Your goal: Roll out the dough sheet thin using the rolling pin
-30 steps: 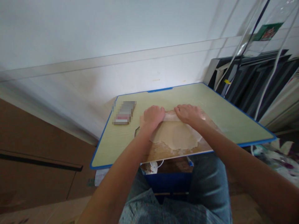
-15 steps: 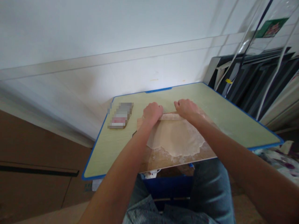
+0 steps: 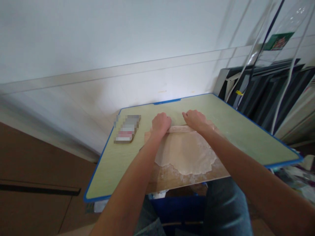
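A broad, thin sheet of dough [image 3: 185,150] with an uneven near edge lies on a floured wooden board [image 3: 167,180]. Across its far part runs a pale rolling pin [image 3: 180,129]; whether dough is wrapped around it I cannot tell. My left hand [image 3: 161,123] is closed on the pin's left end, and my right hand [image 3: 195,120] grips the right end. Both sets of fingers are curled and partly hidden behind the knuckles. My right forearm covers the dough's right side.
The board rests on a pale green table [image 3: 110,164] with a blue rim. A blurred-out phone-like slab [image 3: 127,129] lies to the left. Dark panels [image 3: 268,95], hanging cables and a clear plastic bottle [image 3: 279,41] stand on the right. A white wall [image 3: 147,78] borders the back.
The camera view has tipped up slightly, so everything sits lower in the picture. Both hands stay on the rolling pin, with little visible movement across the dough.
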### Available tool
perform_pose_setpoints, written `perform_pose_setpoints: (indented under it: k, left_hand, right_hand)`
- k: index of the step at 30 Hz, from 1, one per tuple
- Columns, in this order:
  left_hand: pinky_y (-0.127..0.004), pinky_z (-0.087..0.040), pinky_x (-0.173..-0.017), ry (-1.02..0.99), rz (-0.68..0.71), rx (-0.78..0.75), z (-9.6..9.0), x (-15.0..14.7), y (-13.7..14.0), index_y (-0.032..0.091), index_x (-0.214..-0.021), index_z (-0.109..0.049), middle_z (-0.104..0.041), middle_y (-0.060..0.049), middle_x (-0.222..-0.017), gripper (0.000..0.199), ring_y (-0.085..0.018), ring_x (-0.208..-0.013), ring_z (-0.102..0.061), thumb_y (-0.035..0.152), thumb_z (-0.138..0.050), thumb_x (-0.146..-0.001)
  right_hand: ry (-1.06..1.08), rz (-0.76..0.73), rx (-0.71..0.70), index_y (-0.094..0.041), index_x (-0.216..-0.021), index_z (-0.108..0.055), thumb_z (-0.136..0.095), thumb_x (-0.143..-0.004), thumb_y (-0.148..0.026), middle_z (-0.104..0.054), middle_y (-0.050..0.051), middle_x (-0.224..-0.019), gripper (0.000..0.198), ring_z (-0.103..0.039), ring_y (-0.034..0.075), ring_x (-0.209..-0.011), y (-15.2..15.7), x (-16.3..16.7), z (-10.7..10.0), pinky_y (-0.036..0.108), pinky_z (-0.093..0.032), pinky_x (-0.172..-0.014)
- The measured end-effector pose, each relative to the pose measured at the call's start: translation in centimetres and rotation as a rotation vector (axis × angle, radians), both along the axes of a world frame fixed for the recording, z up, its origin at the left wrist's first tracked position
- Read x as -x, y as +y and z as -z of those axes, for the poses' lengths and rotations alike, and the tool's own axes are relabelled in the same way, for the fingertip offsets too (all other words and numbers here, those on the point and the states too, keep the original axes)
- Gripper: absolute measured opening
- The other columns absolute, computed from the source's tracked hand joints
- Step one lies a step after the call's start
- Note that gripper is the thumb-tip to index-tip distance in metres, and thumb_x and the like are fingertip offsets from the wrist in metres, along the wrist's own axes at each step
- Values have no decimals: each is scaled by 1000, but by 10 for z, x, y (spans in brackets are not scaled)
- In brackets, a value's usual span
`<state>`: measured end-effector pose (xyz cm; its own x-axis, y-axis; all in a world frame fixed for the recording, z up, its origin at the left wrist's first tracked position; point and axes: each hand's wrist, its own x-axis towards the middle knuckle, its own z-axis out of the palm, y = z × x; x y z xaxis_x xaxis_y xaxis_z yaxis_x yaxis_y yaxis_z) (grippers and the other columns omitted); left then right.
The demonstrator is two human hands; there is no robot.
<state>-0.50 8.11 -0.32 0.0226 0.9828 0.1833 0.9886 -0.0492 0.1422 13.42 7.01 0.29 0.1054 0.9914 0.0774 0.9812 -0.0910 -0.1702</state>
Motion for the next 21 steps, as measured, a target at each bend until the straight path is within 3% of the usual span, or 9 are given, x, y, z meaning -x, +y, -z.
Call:
perform_pose_setpoints:
  k: [10, 18, 21]
  left_hand:
    - [-34, -47, -68, 18, 8, 51, -1, 1, -26, 16, -92, -64, -65, -13, -94, 37, -25, -86, -62, 31, -33, -81]
    - [-37, -43, -73, 132, 115, -80, 1, 6, -71, 16, -88, -61, -64, -9, -90, 39, -23, -85, -59, 32, -25, -88]
    - [-39, -39, -78, 138, 173, -117, 0, 10, -93, 17, -92, -59, -64, -8, -92, 40, -23, -89, -57, 32, -22, -90]
  right_hand:
    - [3, 25, 51, -15, -96, -64, -32, -83, -31, -65, 17, -96, 38, -62, 25, -87, -27, 2, -1, 34, -45, -69]
    - [-108, -89, -107, -15, -89, -63, -23, -89, -29, -66, 15, -91, 43, -61, 26, -85, -74, 9, 3, 36, -42, -71]
    - [-134, -140, -186, -15, -90, -63, -22, -90, -28, -66, 13, -93, 43, -59, 24, -88, -90, 9, 8, 38, -38, -80]
